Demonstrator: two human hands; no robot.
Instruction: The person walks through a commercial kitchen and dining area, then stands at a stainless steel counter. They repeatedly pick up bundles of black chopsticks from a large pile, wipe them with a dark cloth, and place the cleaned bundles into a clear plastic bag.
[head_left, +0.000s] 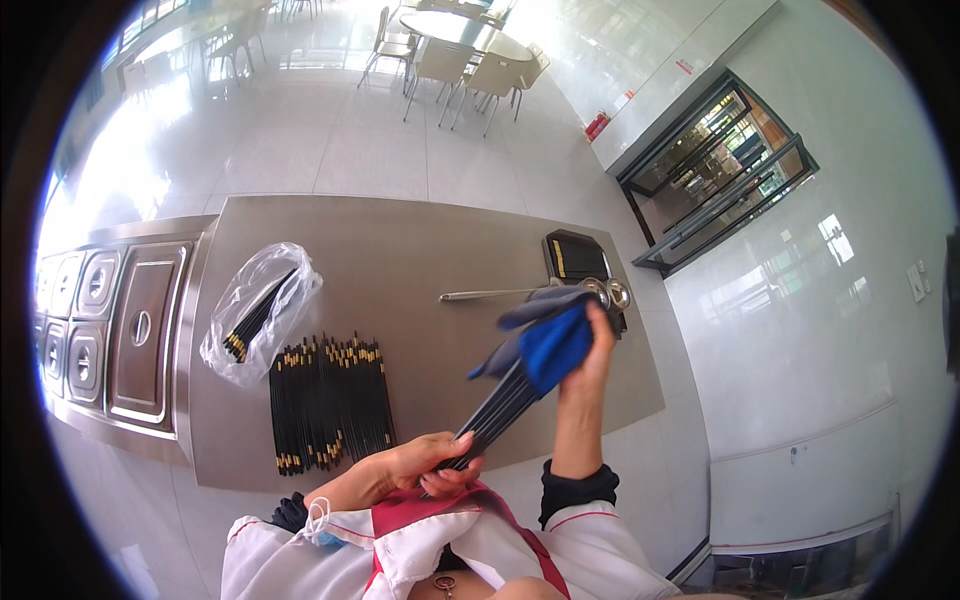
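Note:
My left hand (422, 463) is closed round the near end of a bundle of black chopsticks (496, 412), held at a slant above the table's front edge. Around their far end is a blue and grey cloth (553, 348), gripped by my right hand (594, 348); it hides the tips. To the left, a broad row of black chopsticks (330, 405) with gold-coloured bands lies on the steel table (420, 245). More chopsticks (258, 318) lie in a clear plastic bag (290, 268) behind that row.
Beyond the cloth, metal ladles (619, 293) lie beside a black box (583, 254) at the table's right end. Steel pans with lids (150, 335) adjoin the left end. Past the table stand a round table (470, 35) and chairs (440, 62); a glass door (730, 200) is at right.

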